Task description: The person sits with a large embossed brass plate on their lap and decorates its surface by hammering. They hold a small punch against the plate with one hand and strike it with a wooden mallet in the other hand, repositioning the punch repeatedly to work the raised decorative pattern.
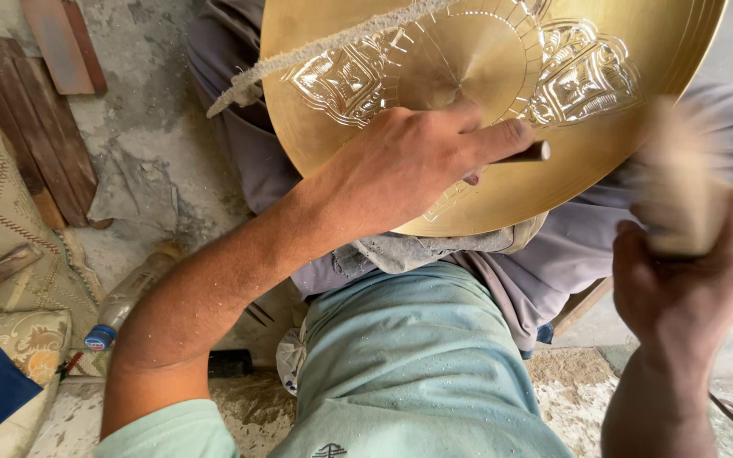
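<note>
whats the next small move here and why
Probably bring the blurred wooden mallet in the right hand down onto the butt of the chisel. The left hand holds its tip against the brass plate, at the edge of the engraved pattern.

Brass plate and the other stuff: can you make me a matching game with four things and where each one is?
Things:
1. brass plate
2. left hand
3. right hand
4. plastic bottle

Places or states:
a. lying on the floor beside the left arm
b. resting on the lap, engraved with patterns
c. blurred, gripping a pale wooden mallet
d. pressing a thin chisel against the metal

Pairs: 1-b, 2-d, 3-c, 4-a
</note>
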Demonstrator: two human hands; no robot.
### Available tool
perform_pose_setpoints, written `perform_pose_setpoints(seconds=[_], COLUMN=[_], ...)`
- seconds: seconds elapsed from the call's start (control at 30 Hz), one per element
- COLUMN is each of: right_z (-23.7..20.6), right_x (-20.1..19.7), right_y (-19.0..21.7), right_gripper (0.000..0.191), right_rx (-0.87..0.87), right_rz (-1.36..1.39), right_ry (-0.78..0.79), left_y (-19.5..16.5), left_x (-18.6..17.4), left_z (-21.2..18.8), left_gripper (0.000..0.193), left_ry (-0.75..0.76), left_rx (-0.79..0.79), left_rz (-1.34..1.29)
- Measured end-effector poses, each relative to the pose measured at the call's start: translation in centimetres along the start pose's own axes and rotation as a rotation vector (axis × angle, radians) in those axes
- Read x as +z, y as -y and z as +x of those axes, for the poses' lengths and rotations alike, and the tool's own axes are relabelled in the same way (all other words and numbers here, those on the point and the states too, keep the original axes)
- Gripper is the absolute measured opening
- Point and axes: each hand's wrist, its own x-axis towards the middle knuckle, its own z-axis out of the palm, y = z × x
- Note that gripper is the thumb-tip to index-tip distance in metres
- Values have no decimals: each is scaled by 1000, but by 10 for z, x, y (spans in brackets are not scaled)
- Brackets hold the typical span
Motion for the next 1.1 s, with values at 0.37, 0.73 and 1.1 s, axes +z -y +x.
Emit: perform_pose_setpoints(seconds=[0.37, 0.73, 1.1], right_z=[6, 28, 60], right_x=[-25, -34, -36], right_y=[13, 13, 89], right_gripper=[27, 29, 32], right_rx=[-229, -279, -441], right_rz=[-288, -344, -452], right_ry=[102, 105, 173], left_y=[-11, -37, -38], left_x=[17, 47, 61], left_z=[-19, -41, -41], left_gripper=[29, 33, 33], left_ry=[-144, -640, -643], left_rx=[-111, -418, -413], left_rz=[40, -226, -113])
